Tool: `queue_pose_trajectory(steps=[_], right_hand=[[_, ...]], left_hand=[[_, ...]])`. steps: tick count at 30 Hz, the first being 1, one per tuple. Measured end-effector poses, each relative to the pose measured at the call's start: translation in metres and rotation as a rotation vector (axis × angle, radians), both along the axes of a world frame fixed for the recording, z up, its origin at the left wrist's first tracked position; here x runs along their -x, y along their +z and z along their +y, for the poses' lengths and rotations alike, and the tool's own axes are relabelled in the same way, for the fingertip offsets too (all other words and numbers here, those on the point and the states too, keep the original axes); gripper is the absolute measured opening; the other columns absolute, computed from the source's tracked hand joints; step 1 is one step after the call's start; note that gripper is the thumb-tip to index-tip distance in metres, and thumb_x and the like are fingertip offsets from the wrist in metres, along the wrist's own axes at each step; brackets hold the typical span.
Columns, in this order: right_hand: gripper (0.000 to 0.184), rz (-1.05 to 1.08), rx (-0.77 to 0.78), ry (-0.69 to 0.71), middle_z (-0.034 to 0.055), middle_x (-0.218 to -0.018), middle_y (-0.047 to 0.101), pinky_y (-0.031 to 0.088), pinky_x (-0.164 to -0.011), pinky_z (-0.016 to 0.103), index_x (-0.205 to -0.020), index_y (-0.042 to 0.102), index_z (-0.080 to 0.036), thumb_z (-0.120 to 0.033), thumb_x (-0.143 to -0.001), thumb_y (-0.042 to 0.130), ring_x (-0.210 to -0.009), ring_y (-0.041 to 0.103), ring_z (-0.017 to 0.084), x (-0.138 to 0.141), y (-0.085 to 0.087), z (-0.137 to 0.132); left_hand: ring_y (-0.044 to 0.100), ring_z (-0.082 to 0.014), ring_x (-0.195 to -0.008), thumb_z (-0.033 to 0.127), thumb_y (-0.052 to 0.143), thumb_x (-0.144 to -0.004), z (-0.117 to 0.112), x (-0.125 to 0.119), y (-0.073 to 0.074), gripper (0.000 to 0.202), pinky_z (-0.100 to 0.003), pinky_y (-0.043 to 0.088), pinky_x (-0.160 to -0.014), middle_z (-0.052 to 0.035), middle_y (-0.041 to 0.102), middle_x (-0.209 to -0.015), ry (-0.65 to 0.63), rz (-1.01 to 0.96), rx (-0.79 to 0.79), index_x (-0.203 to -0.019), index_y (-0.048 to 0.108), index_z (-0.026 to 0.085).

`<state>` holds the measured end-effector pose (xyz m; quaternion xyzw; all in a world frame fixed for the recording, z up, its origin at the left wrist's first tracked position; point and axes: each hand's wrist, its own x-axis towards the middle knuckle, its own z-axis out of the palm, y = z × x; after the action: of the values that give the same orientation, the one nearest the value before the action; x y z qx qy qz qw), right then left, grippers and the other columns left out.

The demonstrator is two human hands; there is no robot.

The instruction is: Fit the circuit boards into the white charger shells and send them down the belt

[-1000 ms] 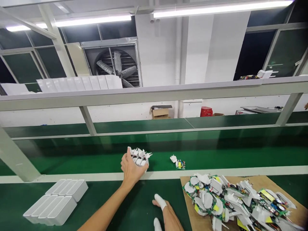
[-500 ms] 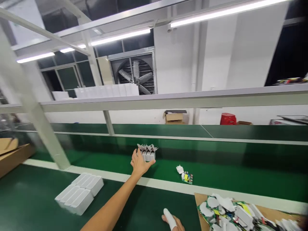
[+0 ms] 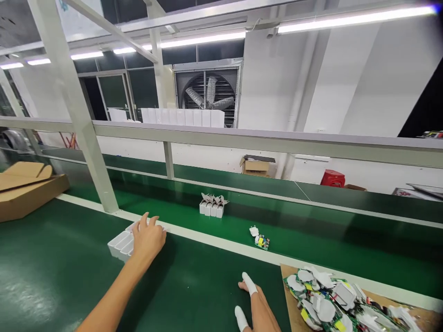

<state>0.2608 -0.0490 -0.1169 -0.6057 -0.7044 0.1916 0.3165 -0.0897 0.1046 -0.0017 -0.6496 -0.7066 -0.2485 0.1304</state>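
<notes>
My left hand [image 3: 148, 236] is over the right part of a block of white plastic housings [image 3: 121, 242] on the near green surface. Its fingers are spread and curved above them, hiding some. Whether the fingertips touch the housings I cannot tell. My right hand [image 3: 258, 299], with white finger cots, hovers low over the near surface, fingers apart and holding nothing. On the green belt stands a row of white housings [image 3: 212, 207] with pale pieces sticking out of their tops. To its right lies a small circuit board [image 3: 262, 242] joined to a white part [image 3: 254, 231].
A heap of circuit boards with white parts [image 3: 325, 306] lies on a cardboard sheet [image 3: 287, 295] at the right. A cardboard box [image 3: 31, 198] sits at the left. A post [image 3: 85, 124] and a shelf rail [image 3: 221, 138] frame the belt.
My left hand has left the row of housings on the belt and moved left to the white housings on the near surface. My right hand shows more. The view has turned slightly.
</notes>
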Motion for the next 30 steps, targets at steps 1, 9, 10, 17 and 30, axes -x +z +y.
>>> queue_pose_trajectory(steps=[1,9,10,17,30], right_hand=[[0.060,-0.013,-0.012,0.026,0.0161,-0.147,0.064,0.052,-0.115,0.038,-0.153,0.051,-0.014,-0.017,-0.093,0.051,-0.137,0.063,0.027,-0.005,0.002,0.003],[0.051,-0.298,-0.097,-0.181,0.0240,-0.149,0.059,0.043,-0.122,0.050,-0.145,0.058,-0.007,-0.015,-0.095,0.061,-0.144,0.054,0.036,-0.030,0.048,0.088],[0.049,-0.310,-0.084,-0.203,0.0237,-0.148,0.059,0.044,-0.121,0.051,-0.143,0.059,-0.008,-0.015,-0.095,0.064,-0.142,0.056,0.036,-0.030,0.051,0.102],[0.030,-0.360,-0.024,-0.274,0.0082,-0.124,0.070,0.061,-0.094,0.045,-0.123,0.068,-0.017,-0.037,-0.101,0.071,-0.108,0.071,0.023,-0.023,0.059,0.153],[0.048,-0.238,-0.159,-0.104,0.0112,-0.118,0.072,0.062,-0.092,0.039,-0.146,0.053,-0.020,-0.045,-0.104,0.052,-0.104,0.073,0.025,-0.029,0.061,0.003]], left_hand=[[0.046,-0.0494,-0.141,0.019,0.056,-0.086,0.001,-0.007,0.001,0.028,-0.067,0.035,-0.115,-0.0212,0.072,-0.122,-0.052,-0.023,0.019,-0.062,0.069,0.019],[0.073,-0.0211,-0.094,0.019,0.055,-0.094,-0.069,-0.108,-0.018,0.021,-0.030,0.058,-0.086,-0.0045,0.075,-0.105,-0.719,-0.143,0.169,-0.077,0.066,0.024],[0.073,-0.0216,-0.094,0.020,0.059,-0.094,-0.079,-0.117,-0.023,0.016,-0.030,0.058,-0.086,-0.0044,0.074,-0.106,-0.761,-0.149,0.176,-0.079,0.066,0.023],[0.071,-0.0289,-0.107,0.033,0.085,-0.081,-0.096,-0.113,-0.029,0.041,-0.038,0.059,-0.093,-0.0085,0.067,-0.130,-0.925,-0.319,0.393,-0.116,0.066,0.023],[0.070,-0.0293,-0.114,0.028,0.067,-0.089,-0.092,-0.103,-0.037,0.059,-0.040,0.057,-0.103,-0.0081,0.063,-0.141,-0.987,-0.525,0.525,-0.146,0.052,0.029]])
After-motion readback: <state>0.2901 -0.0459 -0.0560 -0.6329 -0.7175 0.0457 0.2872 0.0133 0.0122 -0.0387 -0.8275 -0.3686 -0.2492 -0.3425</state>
